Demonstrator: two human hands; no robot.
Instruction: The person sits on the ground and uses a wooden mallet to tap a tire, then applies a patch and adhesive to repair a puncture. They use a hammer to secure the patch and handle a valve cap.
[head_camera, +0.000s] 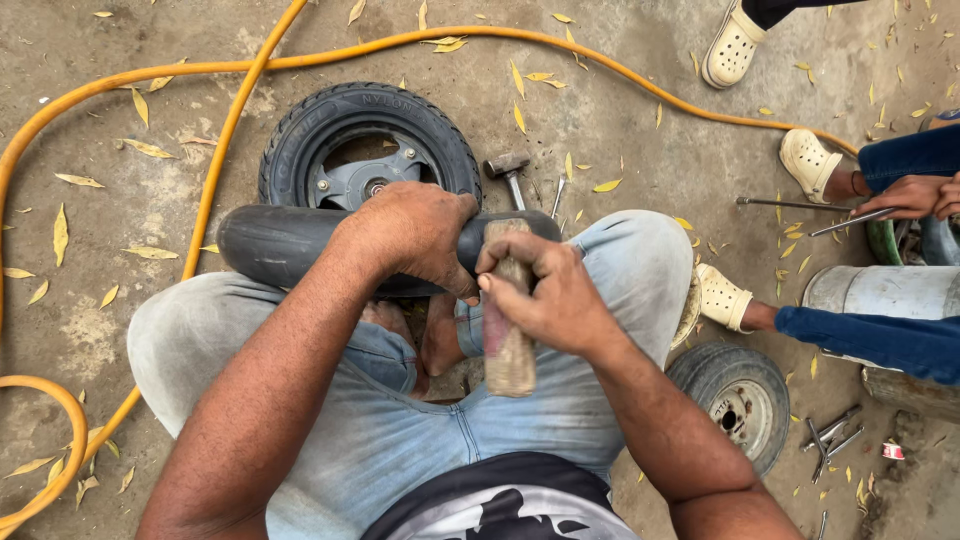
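The left hand (415, 235) is clamped over a black inner tube (270, 245) that lies across the person's knees. The right hand (545, 295) is closed round a rough wooden block (508, 350), its top end pressed to the tube just right of the left hand. A good scuffing, I judge, needs the tube held taut and flat by the left hand, with short, even strokes on one spot. Just beyond the tube lies a small wheel (370, 150); a hammer (510, 170) lies right of it. A second wheel (735, 400) sits near right on the ground.
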